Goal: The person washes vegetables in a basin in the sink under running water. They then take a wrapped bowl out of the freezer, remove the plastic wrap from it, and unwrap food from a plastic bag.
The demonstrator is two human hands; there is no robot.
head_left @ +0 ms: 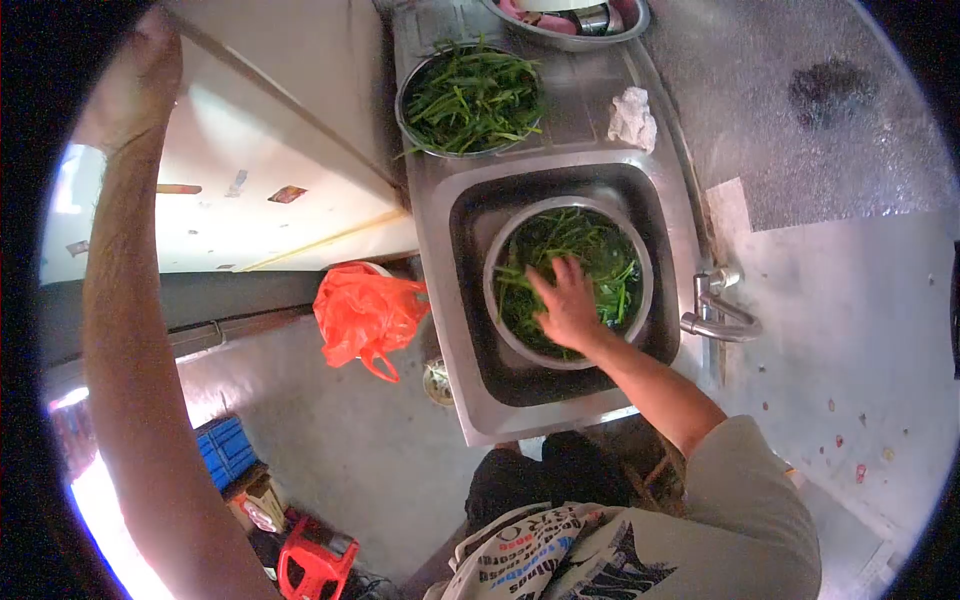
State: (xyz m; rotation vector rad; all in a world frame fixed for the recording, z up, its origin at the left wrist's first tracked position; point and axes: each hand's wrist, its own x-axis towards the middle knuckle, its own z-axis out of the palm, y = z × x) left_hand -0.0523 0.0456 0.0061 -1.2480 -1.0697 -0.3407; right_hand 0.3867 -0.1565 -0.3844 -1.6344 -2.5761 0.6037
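Observation:
In the sink (470, 370) sits a round metal basin (492, 290) of long green leafy vegetables (555, 232) in water. My right hand (572, 308) rests on the greens with its fingers apart, holding nothing visible. Past the sink, a second metal bowl (402, 112) is heaped with cut greens (475, 98). My left arm reaches up along the left edge of the view. My left hand (140, 80) is raised at the top left, far from the basin, and its fingers are not clearly visible.
A faucet (725, 312) stands right of the sink. A whitish crumpled item (633, 120) and another bowl (575, 42) with items lie on the counter beyond. An orange-red plastic bag (365, 312) hangs left of the sink. On the floor are a red object (318, 560) and a blue crate (226, 452).

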